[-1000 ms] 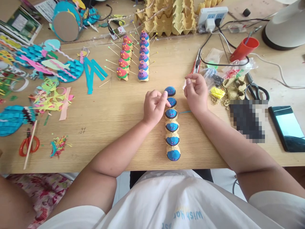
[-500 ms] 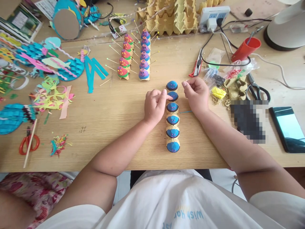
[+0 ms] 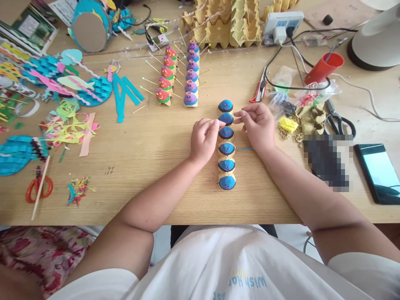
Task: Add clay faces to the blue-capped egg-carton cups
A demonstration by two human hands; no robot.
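My left hand [image 3: 203, 137] is curled, its fingertips touching the left side of the second blue dome from the far end of the caterpillar [image 3: 226, 146]. My right hand [image 3: 256, 124] comes in from the other side, thumb and forefinger pressed together just beside that same dome; whether they pinch something small there I cannot tell. The caterpillar, six blue domes on egg-carton cups, lies in a straight row near the middle of the table [image 3: 150, 150], running from the near edge toward the far edge, between my two hands. A thin blue stick [image 3: 244, 148] lies on the table under my right wrist.

Further toward the far edge stand a red row [image 3: 164, 77] and a purple row [image 3: 191, 75], with pins sticking out. Egg cartons [image 3: 228, 21] sit at the far edge, next to a power strip [image 3: 283, 21]. On the right side are a red cup [image 3: 324, 68], a knife [image 3: 260, 87], black scissors [image 3: 339, 118] and a phone [image 3: 376, 171]. On the left side lie paper scraps [image 3: 67, 121] and red scissors [image 3: 39, 187].
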